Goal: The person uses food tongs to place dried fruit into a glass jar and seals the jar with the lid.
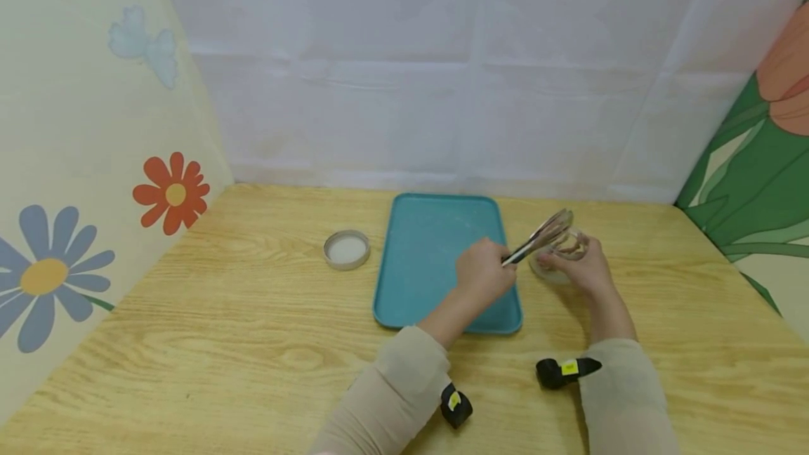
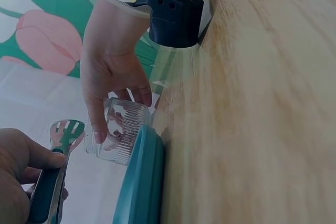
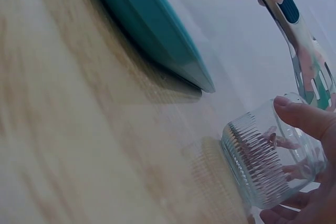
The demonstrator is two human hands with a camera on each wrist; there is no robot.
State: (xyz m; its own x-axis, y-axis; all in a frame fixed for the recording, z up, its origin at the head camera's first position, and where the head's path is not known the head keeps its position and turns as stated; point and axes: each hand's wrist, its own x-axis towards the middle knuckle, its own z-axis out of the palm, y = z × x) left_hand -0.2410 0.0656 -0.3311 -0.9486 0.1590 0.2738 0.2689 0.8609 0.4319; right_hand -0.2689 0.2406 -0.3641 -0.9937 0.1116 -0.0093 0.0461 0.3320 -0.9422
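My left hand point(image 1: 485, 269) grips a pair of metal tongs point(image 1: 545, 234) by the dark handle, over the right part of the blue-green tray point(image 1: 436, 258). The tongs' slotted heads point(image 3: 319, 77) hang above the mouth of a clear glass jar point(image 3: 257, 156) with ribbed sides. My right hand point(image 1: 590, 269) holds that jar near its rim, thumb on one side and fingers on the other, just right of the tray. Some small brownish-pink pieces point(image 3: 281, 140) show through the glass. Whether the tongs pinch anything is too small to tell.
A round lid point(image 1: 347, 250) with a pale inside lies on the wooden table point(image 1: 253, 314), left of the tray. A white cloth wall point(image 1: 379, 90) stands at the back, with flower-printed panels point(image 1: 69, 160) at the sides. Black wrist cameras point(image 1: 559, 373) sit on both sleeves.
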